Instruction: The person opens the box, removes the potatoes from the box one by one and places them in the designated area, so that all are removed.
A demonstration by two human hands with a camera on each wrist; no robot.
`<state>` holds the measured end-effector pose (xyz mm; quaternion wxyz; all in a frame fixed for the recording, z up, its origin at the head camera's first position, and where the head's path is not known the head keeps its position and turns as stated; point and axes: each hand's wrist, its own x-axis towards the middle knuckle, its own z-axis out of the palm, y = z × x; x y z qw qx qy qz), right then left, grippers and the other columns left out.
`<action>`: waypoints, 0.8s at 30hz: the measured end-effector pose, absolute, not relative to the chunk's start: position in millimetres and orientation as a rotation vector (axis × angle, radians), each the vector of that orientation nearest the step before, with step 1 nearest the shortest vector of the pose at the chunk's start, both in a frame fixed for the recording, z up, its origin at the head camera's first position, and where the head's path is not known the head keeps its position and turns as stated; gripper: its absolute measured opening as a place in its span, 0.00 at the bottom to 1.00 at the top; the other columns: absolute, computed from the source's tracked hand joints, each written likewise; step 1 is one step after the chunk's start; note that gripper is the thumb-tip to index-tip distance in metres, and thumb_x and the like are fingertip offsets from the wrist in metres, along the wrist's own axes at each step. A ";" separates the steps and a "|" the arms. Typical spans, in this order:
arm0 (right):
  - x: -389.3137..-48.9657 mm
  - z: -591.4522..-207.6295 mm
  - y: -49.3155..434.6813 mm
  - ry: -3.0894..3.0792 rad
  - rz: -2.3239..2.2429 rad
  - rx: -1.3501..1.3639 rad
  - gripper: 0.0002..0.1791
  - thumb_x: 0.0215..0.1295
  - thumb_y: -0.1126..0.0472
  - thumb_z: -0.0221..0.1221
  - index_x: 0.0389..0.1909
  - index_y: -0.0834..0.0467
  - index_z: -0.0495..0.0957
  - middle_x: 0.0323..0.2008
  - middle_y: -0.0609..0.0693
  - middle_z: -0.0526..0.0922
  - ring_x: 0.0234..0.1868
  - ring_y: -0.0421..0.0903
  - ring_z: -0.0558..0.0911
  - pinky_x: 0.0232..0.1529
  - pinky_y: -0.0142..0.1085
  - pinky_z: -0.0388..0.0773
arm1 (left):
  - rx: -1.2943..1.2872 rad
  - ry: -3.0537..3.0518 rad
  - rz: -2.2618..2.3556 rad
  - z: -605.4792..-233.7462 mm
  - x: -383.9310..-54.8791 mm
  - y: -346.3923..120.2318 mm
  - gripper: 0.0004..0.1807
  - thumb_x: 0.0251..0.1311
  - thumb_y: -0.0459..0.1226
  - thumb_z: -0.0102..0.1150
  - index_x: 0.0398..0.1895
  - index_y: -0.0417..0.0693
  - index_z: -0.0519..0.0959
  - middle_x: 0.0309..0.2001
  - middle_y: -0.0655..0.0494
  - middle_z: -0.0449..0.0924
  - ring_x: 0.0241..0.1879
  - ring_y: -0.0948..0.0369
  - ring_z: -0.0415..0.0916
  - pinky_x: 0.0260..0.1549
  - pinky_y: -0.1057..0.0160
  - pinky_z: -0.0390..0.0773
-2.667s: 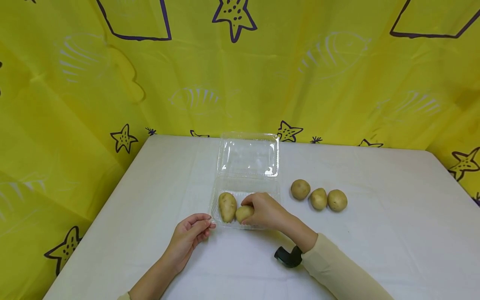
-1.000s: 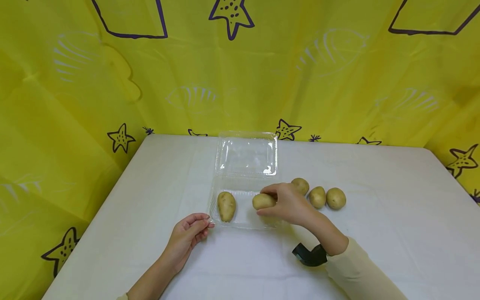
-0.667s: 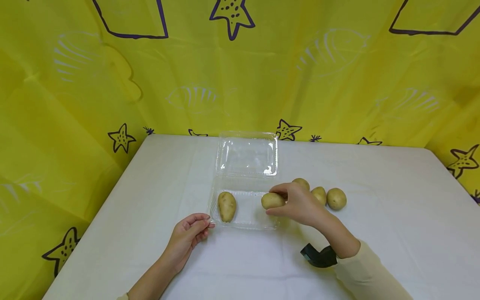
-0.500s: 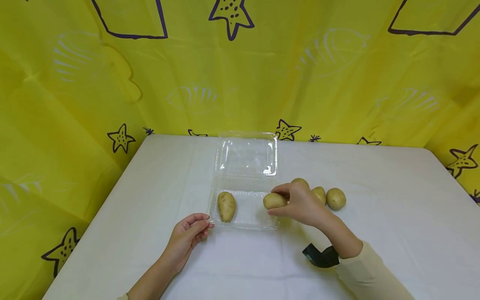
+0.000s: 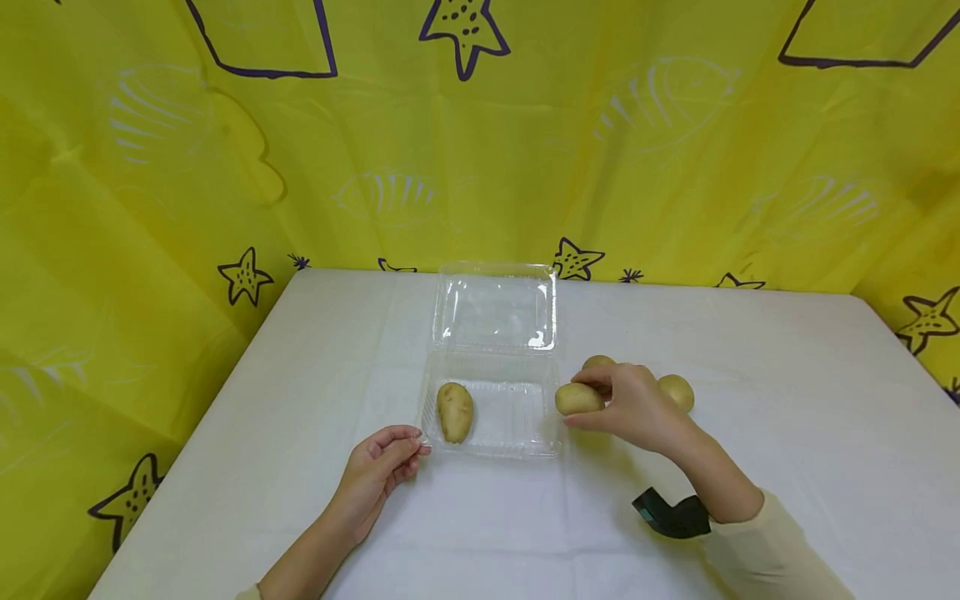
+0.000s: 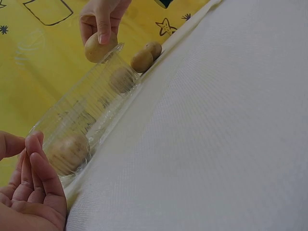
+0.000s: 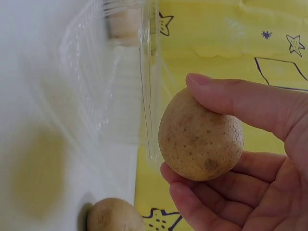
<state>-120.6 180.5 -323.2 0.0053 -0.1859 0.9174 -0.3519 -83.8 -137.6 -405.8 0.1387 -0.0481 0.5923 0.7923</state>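
My right hand (image 5: 641, 408) holds a potato (image 5: 579, 398) between thumb and fingers, just right of the container's right rim. The right wrist view shows this potato (image 7: 197, 139) raised above the rim. A clear plastic clamshell container (image 5: 517, 417) lies with its lid (image 5: 495, 312) folded back, away from me. One longish potato (image 5: 454, 412) lies at the left inside it. At the near left corner, my left hand (image 5: 378, 471) pinches the container's edge; in the left wrist view, thumb and fingertips (image 6: 34, 139) meet on the rim.
Right of the container lie more potatoes; one (image 5: 677, 392) shows beyond my right hand, another (image 5: 597, 362) is partly covered by it. A third potato (image 6: 142, 61) appears in the left wrist view. Yellow patterned cloth (image 5: 480, 167) stands behind the white table (image 5: 787, 400).
My right hand has lifted the potato from beside the longish one and carried it right, past the container's right rim. The left hand stays at the corner.
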 end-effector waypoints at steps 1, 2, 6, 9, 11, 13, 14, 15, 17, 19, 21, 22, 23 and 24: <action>-120.4 -322.4 182.5 2.873 -1.103 -0.569 0.17 0.42 0.60 0.72 0.34 0.59 0.81 0.27 0.44 0.76 0.28 0.42 0.72 0.29 0.33 0.71 | -0.135 1.711 2.289 -405.9 -83.8 -137.6 0.09 0.59 0.30 0.53 0.41 0.35 0.71 0.34 0.49 0.78 0.32 0.63 0.74 0.31 0.72 0.74; -120.1 -321.6 184.4 2.877 -1.098 -0.549 0.16 0.42 0.60 0.72 0.34 0.58 0.80 0.26 0.44 0.75 0.27 0.43 0.72 0.28 0.33 0.70 | -0.132 1.710 2.288 -406.1 -83.8 -137.8 0.09 0.59 0.30 0.53 0.41 0.35 0.71 0.34 0.49 0.78 0.32 0.63 0.74 0.31 0.72 0.74; -118.4 -319.7 192.1 2.899 -1.042 -0.468 0.18 0.42 0.57 0.72 0.37 0.56 0.81 0.23 0.44 0.74 0.25 0.42 0.71 0.25 0.33 0.68 | -0.127 1.712 2.282 -406.2 -83.8 -138.3 0.09 0.59 0.31 0.53 0.41 0.35 0.71 0.34 0.50 0.78 0.31 0.64 0.74 0.32 0.72 0.74; -117.0 -321.3 197.1 2.911 -0.992 -0.433 0.19 0.43 0.55 0.71 0.38 0.56 0.81 0.21 0.43 0.73 0.24 0.41 0.70 0.24 0.33 0.66 | -0.133 1.712 2.285 -406.3 -83.9 -138.1 0.09 0.59 0.31 0.54 0.41 0.35 0.71 0.34 0.49 0.78 0.31 0.64 0.74 0.31 0.72 0.74; -116.5 -323.8 199.8 2.902 -0.984 -0.433 0.18 0.43 0.56 0.71 0.36 0.57 0.81 0.20 0.43 0.72 0.23 0.41 0.70 0.23 0.32 0.66 | -0.139 1.708 2.290 -406.2 -84.2 -137.7 0.09 0.59 0.30 0.54 0.41 0.35 0.71 0.34 0.49 0.78 0.31 0.63 0.74 0.31 0.72 0.74; -116.1 -327.2 202.0 2.893 -0.982 -0.441 0.17 0.43 0.57 0.71 0.35 0.58 0.81 0.20 0.43 0.72 0.23 0.41 0.70 0.23 0.31 0.66 | -0.143 1.707 2.294 -406.2 -84.3 -137.7 0.09 0.59 0.30 0.53 0.41 0.35 0.71 0.34 0.49 0.78 0.31 0.63 0.74 0.31 0.72 0.74; -116.0 -329.1 202.9 2.884 -0.991 -0.447 0.17 0.43 0.58 0.71 0.35 0.59 0.81 0.20 0.43 0.73 0.24 0.41 0.70 0.24 0.31 0.67 | -0.144 1.706 2.294 -406.1 -84.3 -137.8 0.09 0.59 0.30 0.53 0.41 0.35 0.71 0.34 0.49 0.78 0.32 0.63 0.74 0.31 0.72 0.74; -115.9 -330.7 203.6 2.872 -1.001 -0.450 0.17 0.43 0.59 0.71 0.35 0.60 0.81 0.21 0.44 0.73 0.24 0.41 0.70 0.24 0.31 0.67 | -0.143 1.707 2.293 -406.1 -84.2 -138.1 0.09 0.59 0.30 0.53 0.41 0.35 0.71 0.34 0.49 0.78 0.32 0.63 0.74 0.31 0.72 0.74; -115.8 -333.5 204.5 2.864 -1.008 -0.459 0.16 0.42 0.59 0.71 0.33 0.60 0.80 0.21 0.44 0.72 0.25 0.42 0.69 0.24 0.31 0.67 | -0.141 1.708 2.290 -406.2 -84.2 -138.4 0.09 0.59 0.30 0.53 0.41 0.35 0.71 0.34 0.49 0.78 0.32 0.63 0.74 0.31 0.72 0.74; -115.8 -335.8 205.1 2.860 -1.013 -0.467 0.15 0.42 0.59 0.72 0.31 0.59 0.80 0.20 0.45 0.71 0.26 0.43 0.68 0.24 0.31 0.66 | -0.138 1.710 2.286 -406.0 -84.2 -138.8 0.09 0.59 0.30 0.53 0.41 0.35 0.71 0.34 0.49 0.78 0.32 0.63 0.74 0.32 0.71 0.74; -115.9 -337.4 205.5 2.861 -1.012 -0.469 0.14 0.41 0.60 0.72 0.28 0.59 0.79 0.19 0.45 0.70 0.25 0.43 0.67 0.23 0.32 0.65 | -0.132 1.713 2.280 -405.9 -84.1 -139.0 0.10 0.59 0.31 0.53 0.42 0.34 0.71 0.34 0.49 0.78 0.32 0.63 0.74 0.32 0.71 0.74; -115.9 -338.3 205.7 2.864 -1.010 -0.474 0.14 0.41 0.60 0.72 0.28 0.59 0.79 0.20 0.46 0.71 0.26 0.43 0.68 0.24 0.32 0.65 | -0.131 1.713 2.278 -405.8 -84.1 -139.0 0.10 0.59 0.31 0.54 0.42 0.34 0.71 0.34 0.49 0.78 0.32 0.63 0.74 0.32 0.71 0.74; -115.9 -339.3 206.0 2.869 -1.006 -0.477 0.15 0.41 0.59 0.72 0.29 0.60 0.80 0.21 0.46 0.72 0.26 0.43 0.68 0.24 0.32 0.66 | -0.131 1.714 2.277 -405.7 -84.1 -139.0 0.10 0.59 0.31 0.54 0.42 0.34 0.71 0.35 0.49 0.78 0.32 0.63 0.74 0.32 0.71 0.74; -115.8 -340.4 206.3 2.872 -1.003 -0.477 0.16 0.41 0.59 0.72 0.30 0.61 0.80 0.22 0.46 0.73 0.27 0.43 0.69 0.25 0.32 0.66 | -0.131 1.714 2.275 -405.6 -84.0 -139.0 0.10 0.59 0.31 0.54 0.42 0.34 0.71 0.35 0.49 0.78 0.32 0.63 0.74 0.32 0.71 0.74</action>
